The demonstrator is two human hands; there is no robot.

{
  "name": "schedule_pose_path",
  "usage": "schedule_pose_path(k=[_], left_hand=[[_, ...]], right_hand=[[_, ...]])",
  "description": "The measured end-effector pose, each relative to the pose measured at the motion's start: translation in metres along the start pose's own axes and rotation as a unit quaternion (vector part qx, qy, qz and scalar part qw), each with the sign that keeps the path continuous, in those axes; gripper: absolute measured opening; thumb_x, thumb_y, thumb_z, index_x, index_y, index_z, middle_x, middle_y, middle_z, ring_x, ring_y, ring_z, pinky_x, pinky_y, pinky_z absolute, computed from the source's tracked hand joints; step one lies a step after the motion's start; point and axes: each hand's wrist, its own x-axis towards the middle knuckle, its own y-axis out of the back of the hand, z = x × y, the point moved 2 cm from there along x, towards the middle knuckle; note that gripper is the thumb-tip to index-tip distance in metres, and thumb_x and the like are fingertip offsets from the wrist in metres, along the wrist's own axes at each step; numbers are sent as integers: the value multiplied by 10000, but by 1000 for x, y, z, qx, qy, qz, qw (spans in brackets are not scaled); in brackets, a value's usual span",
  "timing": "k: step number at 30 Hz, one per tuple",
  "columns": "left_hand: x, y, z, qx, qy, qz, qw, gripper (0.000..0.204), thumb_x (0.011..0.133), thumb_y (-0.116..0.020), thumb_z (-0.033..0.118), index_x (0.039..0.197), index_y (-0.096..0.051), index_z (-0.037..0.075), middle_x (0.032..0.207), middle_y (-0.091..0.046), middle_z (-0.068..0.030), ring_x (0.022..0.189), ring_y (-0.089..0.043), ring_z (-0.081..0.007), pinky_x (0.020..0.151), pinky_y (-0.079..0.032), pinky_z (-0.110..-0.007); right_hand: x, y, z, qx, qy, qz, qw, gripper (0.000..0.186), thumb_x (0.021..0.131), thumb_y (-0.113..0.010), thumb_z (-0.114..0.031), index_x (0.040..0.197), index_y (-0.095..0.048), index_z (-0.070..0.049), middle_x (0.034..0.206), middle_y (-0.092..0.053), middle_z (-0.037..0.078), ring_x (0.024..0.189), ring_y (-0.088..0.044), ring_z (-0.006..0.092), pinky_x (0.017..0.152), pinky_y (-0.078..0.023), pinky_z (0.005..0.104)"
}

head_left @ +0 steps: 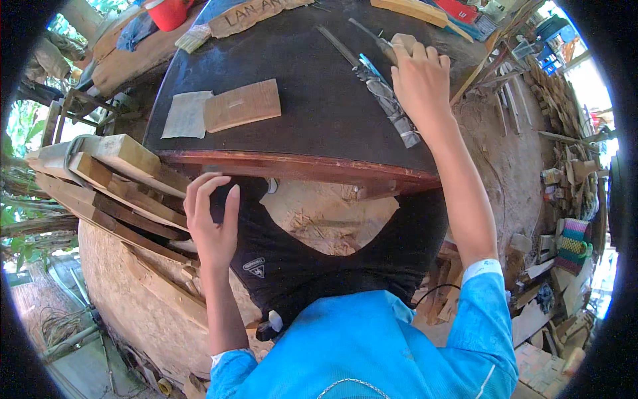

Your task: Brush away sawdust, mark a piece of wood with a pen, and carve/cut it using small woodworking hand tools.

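Note:
My right hand (pixel 422 76) is over the far right of the dark table (pixel 292 143). Its fingers curl round the thick end of a slim metal tool (pixel 369 32), whose thin shaft points to the far left; whether it is a file or a chisel I cannot tell. Beside that hand lie a long dark metal strip (pixel 337 45), a blue pen-like stick (pixel 373 68) and a grey tool roll (pixel 392 110). My left hand (pixel 214 216), fingers bent and apart, is empty just off the table's near edge. On the table's left, a flat wooden board (pixel 244 106) overlaps a pale sheet (pixel 187 115).
At the far edge are a brush (pixel 193 38), a lettered wooden plaque (pixel 256 14) and a wooden bar (pixel 410 11). A red container (pixel 167 13) stands at the far left. Thick timber planks (pixel 126 176) flank the table's left. Wood scraps (pixel 531 326) lie at the right.

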Motion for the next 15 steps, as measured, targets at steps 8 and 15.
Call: schedule_pose_path(k=[8,15], left_hand=[[-13,14,-20,-17,61,8,998,162,935,-729,122,1069,-688,41,1127,-671,-131,1096,-628,-313,991,-468,-392],[-8,9,-13,-40,33,13,999,160,936,-727,125,1069,-692,43,1115,-679,-122,1079,-637,-309,985,-473,-391]], right_hand=[[-21,49,-25,139,16,-46,989,205,891,-745,-263,1019,-705,-106,1073,-687,122,1068,-646,304,907,-464,465],[-45,43,-34,140,4,-107,984,268,891,-762,-311,998,-656,-90,962,-712,117,963,-680,316,879,-479,450]])
